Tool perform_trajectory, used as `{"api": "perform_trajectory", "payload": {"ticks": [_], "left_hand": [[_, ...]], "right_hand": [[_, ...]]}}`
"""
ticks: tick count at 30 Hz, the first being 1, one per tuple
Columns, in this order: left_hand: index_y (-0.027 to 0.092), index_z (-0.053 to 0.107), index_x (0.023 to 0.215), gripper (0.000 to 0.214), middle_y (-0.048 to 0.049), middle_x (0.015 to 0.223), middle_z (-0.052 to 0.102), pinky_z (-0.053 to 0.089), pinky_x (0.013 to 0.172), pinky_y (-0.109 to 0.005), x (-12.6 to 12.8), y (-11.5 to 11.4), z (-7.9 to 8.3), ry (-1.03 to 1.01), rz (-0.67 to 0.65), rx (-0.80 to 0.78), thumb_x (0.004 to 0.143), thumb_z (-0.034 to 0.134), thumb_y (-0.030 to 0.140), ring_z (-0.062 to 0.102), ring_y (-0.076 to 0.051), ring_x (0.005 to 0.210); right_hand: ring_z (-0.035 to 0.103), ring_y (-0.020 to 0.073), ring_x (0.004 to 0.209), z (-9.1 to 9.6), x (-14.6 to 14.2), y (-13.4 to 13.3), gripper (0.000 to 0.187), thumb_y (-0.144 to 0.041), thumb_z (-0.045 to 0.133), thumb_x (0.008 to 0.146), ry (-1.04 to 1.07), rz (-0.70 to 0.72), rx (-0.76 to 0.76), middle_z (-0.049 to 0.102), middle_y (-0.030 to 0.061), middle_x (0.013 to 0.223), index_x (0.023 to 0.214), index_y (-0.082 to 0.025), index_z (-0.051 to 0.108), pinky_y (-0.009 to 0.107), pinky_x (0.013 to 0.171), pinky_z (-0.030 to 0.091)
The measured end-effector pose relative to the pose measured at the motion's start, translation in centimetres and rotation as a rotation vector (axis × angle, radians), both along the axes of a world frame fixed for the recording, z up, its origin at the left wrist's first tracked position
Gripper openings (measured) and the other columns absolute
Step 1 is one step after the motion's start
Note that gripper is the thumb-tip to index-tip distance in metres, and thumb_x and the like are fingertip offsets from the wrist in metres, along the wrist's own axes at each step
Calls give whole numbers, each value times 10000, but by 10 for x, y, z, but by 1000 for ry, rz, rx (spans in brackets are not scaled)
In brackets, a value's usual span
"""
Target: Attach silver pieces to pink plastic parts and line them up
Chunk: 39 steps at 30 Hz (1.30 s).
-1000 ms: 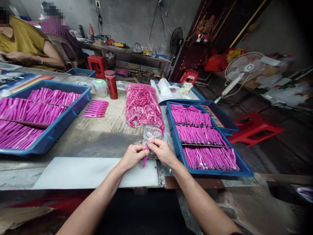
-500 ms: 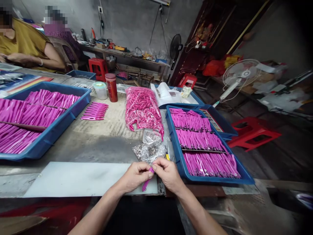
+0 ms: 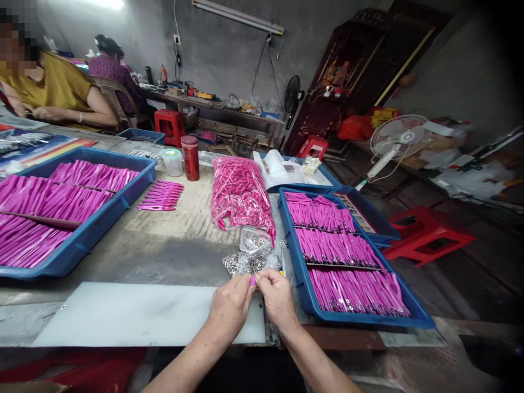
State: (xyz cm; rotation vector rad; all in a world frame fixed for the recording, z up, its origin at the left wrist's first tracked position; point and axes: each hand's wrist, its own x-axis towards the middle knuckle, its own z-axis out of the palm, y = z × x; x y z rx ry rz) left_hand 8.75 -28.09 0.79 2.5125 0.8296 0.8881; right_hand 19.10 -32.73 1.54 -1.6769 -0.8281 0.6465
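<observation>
My left hand [image 3: 230, 307] and my right hand [image 3: 277, 297] meet at the near edge of the table, fingers pinched together on one small pink plastic piece [image 3: 252, 280]; only its tip shows between them. Just beyond my fingers lies a clear bag of small metal parts [image 3: 249, 262]. Behind that is a big clear bag stuffed with pink pieces [image 3: 240, 190]. To the right of my right hand stands a blue tray [image 3: 303, 289] holding rows of pink pieces [image 3: 339, 252].
A white board [image 3: 135, 314] lies under my left hand. At the left stands a second blue tray [image 3: 96, 224] of pink pieces, with a loose row of pink pieces [image 3: 161, 195], a red flask [image 3: 190, 158] and a lidded cup [image 3: 172, 161] behind. Two people sit at far left.
My hands drew back toward the table's near edge with the pink piece, which is now mostly hidden in my fingers. The view tilted upward a little.
</observation>
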Motion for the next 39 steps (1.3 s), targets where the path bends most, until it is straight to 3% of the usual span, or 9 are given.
{"api": "perform_trajectory", "payload": {"ticks": [3,6,9,12,16,20,24,27,39], "left_hand": [[175,533,733,296,-13,608,544,400,482,-198,-3,12,-3,30,11,101,871,282,251,522,-108,516],[168,532,796,271,-19,643,556,418,516,-192,-8,26,-9,-2,21,127,873,286,250,544,-108,563],[154,527,856,245,-26,655,560,426,519,-203,-13,37,-19,-22,45,170,871,301,246,556,-122,586],[155,526,855,237,-16,627,544,424,508,-202,-15,42,-28,-25,57,194,870,304,236,548,-120,563],[162,526,828,238,-13,612,536,423,498,-200,-14,44,-31,-14,50,193,869,304,239,543,-116,546],[162,526,812,252,-13,606,542,422,481,-200,-13,44,-30,-14,55,201,869,290,231,550,-116,539],[166,528,792,260,-11,601,543,421,476,-196,-12,45,-28,-10,56,196,869,289,235,545,-110,525],[165,534,792,255,-12,600,543,426,480,-197,-13,45,-27,-28,52,180,868,301,237,547,-112,524],[168,534,801,236,-11,612,544,422,476,-203,-14,43,-27,-29,48,151,863,317,236,545,-115,532]], "right_hand": [[444,122,526,2,4,8,210,-329,472,700,-59,86,-55,496,-14,530,554,-180,496,230,503,367],[439,110,508,20,16,25,239,-317,457,739,-336,257,-178,500,-22,509,557,-177,525,213,482,323],[465,105,533,44,30,57,238,-272,436,767,-710,357,-221,537,-18,541,580,-179,552,209,514,307],[538,119,633,54,41,98,201,-241,411,783,-899,473,-310,619,-5,675,727,-191,597,204,563,328],[578,167,748,38,40,147,200,-226,421,766,-1031,552,-424,654,35,806,789,-187,616,229,614,347],[583,194,812,12,28,175,191,-216,442,752,-1071,578,-486,646,75,881,836,-166,607,245,650,368],[575,213,865,-2,21,187,247,-208,437,760,-1099,558,-542,614,117,982,969,-144,552,265,671,383],[578,226,863,-5,23,190,242,-206,437,764,-1105,550,-584,614,135,978,967,-133,547,276,667,386],[582,199,793,5,36,181,213,-166,453,709,-1084,593,-536,651,81,869,871,-165,591,244,629,356]]}}
